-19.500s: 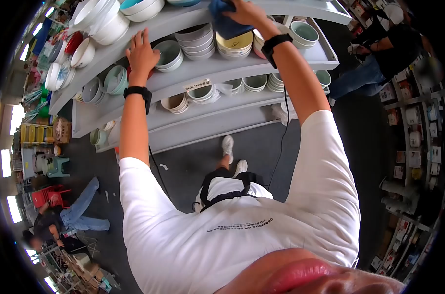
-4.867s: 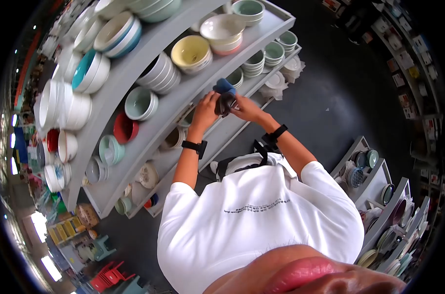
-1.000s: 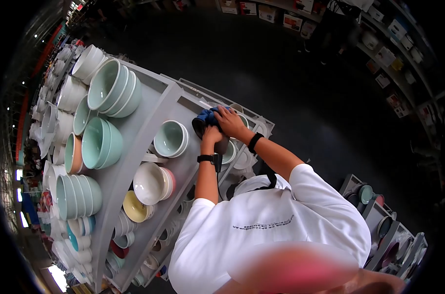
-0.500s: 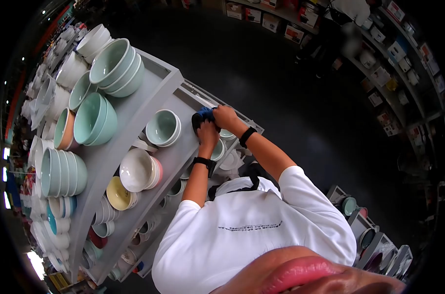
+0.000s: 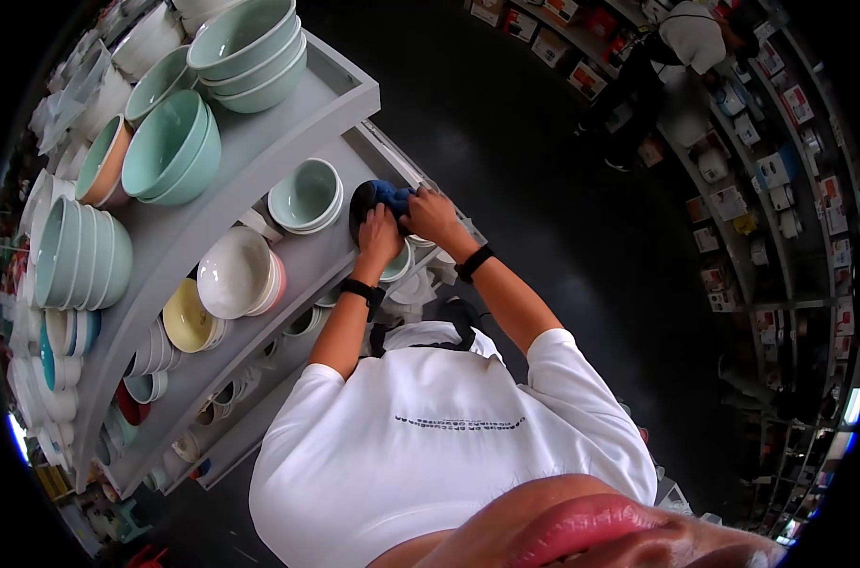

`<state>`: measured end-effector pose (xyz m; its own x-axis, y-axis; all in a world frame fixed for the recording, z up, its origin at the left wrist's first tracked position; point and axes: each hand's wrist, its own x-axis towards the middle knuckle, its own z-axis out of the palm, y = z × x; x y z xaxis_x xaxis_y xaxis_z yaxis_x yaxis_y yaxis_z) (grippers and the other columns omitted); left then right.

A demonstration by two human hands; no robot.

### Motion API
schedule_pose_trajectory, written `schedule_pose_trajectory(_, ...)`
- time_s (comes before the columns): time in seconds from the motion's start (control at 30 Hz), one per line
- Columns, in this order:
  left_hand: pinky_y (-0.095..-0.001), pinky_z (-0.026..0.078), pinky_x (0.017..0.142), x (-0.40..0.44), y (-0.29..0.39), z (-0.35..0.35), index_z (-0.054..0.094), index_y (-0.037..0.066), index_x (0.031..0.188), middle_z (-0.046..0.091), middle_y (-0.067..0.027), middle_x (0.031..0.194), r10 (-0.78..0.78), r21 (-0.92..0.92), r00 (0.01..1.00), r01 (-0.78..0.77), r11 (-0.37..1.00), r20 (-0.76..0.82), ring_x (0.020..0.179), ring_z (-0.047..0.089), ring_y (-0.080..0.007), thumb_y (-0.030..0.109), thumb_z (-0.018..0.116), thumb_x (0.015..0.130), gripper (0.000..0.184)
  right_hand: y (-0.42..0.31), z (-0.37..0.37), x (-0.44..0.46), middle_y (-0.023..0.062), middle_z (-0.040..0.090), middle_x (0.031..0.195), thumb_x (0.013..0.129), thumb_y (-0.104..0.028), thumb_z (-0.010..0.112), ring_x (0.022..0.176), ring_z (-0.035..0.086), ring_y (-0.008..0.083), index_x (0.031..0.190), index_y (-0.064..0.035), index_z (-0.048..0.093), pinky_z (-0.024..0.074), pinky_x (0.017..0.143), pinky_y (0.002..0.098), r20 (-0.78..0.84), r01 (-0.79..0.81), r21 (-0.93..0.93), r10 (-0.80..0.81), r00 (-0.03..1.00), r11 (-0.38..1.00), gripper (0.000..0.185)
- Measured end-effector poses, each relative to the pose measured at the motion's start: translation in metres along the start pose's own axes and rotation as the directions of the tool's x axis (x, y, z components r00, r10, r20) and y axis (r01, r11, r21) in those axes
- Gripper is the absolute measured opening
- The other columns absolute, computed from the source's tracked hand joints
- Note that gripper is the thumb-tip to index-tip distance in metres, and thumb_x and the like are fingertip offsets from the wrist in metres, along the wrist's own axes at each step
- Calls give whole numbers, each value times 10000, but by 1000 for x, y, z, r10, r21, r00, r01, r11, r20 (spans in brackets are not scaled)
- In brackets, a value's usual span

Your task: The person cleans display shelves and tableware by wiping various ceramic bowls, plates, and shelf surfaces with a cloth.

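My left hand (image 5: pixel 380 235) is closed on a dark bowl (image 5: pixel 361 204), near the right end of the middle shelf. A blue cloth (image 5: pixel 388 195) lies bunched in and over the bowl. My right hand (image 5: pixel 432 216) grips the cloth from the other side, its fingers bent. Just left of the dark bowl, a pale green bowl stack (image 5: pixel 307 197) stands on the shelf (image 5: pixel 302 248). Farther left are a white bowl (image 5: pixel 234 273) and a yellow bowl (image 5: pixel 189 314).
Large mint bowls (image 5: pixel 171 150) crowd the upper shelf (image 5: pixel 346 98). Lower shelves hold more bowls. Another person (image 5: pixel 690 40) in a white top bends by the stocked shelves (image 5: pixel 733 204) at the right. Dark floor (image 5: pixel 543 180) lies between the racks.
The view has turned, and the rack sits farther left. Both hands remain together at the shelf end with the blue cloth; the dark bowl now shows more plainly. The other person has bent toward the shelves.
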<state>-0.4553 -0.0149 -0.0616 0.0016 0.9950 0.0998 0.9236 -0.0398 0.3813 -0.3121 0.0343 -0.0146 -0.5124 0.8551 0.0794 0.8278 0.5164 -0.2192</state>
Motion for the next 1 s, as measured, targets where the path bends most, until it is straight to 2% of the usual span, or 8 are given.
schedule_pose_trajectory(0.17,-487,512,924,12,5,-3,685,2,994,592,-196,1150,-10,-111,998,17,994,65,1128,569,-382,224,730,772,317,5,12,-10,181,615,1053,834,-341,671,977,645,327,1125,-12,622,536,826,405,-102,104,-54,-109,989,993,442)
schedule_pose_trajectory(0.33,-455,471,1024,42,-5,-1,693,-4,1136,605,-226,1286,-53,-69,926,85,994,374,1243,525,-392,227,737,743,459,4,31,-26,186,599,1055,904,-309,629,909,647,355,1308,8,527,540,794,432,-286,49,32,-38,958,998,523)
schedule_pose_trajectory(0.47,-460,341,1143,54,-28,29,572,95,1353,521,-251,1394,86,-230,951,-16,973,297,1326,443,-416,283,737,734,667,4,25,-22,207,593,1068,902,-307,629,865,658,378,1296,18,528,555,755,446,-199,-24,92,42,979,995,521)
schedule_pose_trajectory(0.6,-466,324,1151,42,-15,4,553,107,1374,487,-239,1429,70,-217,964,-13,976,257,1362,401,-402,299,758,714,717,5,20,-19,209,607,1085,885,-321,635,866,669,396,1283,10,542,567,734,455,-116,-68,161,87,989,985,526)
schedule_pose_trajectory(0.7,-442,366,1110,38,-18,8,663,77,1222,609,-249,1277,156,-262,988,-147,954,13,1267,512,-379,289,733,728,542,1,9,-21,192,631,1065,866,-345,647,866,674,384,1227,-6,583,557,740,456,-74,-88,108,96,993,990,499)
schedule_pose_trajectory(0.8,-463,404,1067,39,-18,2,683,32,1129,644,-247,1207,208,-252,973,-178,951,99,1199,565,-367,308,738,728,490,-11,-16,-22,172,653,1038,848,-361,661,851,675,346,1155,-24,633,521,755,442,79,-62,-73,68,995,995,456)
schedule_pose_trajectory(0.87,-500,434,1039,44,-17,2,626,54,1208,644,-209,1232,77,-218,937,-1,976,341,1190,568,-399,315,778,701,591,-21,-33,-25,162,661,1026,839,-364,669,854,671,323,1121,-33,655,496,768,429,207,-20,-182,58,977,983,435)
schedule_pose_trajectory(1.0,-529,483,936,7,0,-31,625,38,1115,683,-192,1124,-92,-188,944,157,970,316,1083,621,-400,287,791,695,515,-19,-35,-31,128,638,1026,832,-331,675,965,618,272,1073,-41,680,446,815,393,-69,-19,-178,7,998,984,377)
